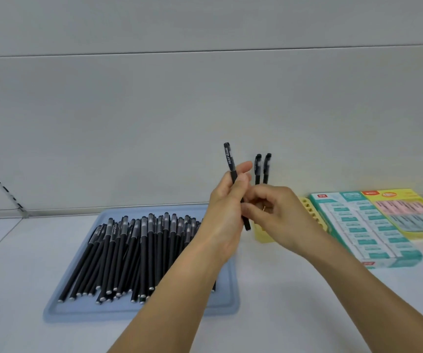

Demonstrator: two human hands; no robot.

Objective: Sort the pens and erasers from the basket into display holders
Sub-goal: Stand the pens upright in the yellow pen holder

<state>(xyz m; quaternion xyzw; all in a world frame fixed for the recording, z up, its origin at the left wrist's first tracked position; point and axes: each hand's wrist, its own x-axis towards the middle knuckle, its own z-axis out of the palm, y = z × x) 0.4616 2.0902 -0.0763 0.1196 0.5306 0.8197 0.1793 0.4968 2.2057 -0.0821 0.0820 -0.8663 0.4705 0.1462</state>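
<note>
Blue tray (pixel 220 305) holds black pens (pixel 128 258); yellow holder (pixel 307 207) two; both hands' fingers (pixel 243 183) grip pen (pixel 230 161).

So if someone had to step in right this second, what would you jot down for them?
Left hand: grips one black pen, upright, cap up.
Right hand: fingers curled at that pen's lower end, seemingly pinching it.
Yellow holder: mostly hidden behind the hands; two pens already stand in it.
Blue tray: a large pile of black pens waits.
Eraser boxes: at the right, lying flat, full.
Done: two pens placed. Left: seat the held pen, then work through the pile.
</note>
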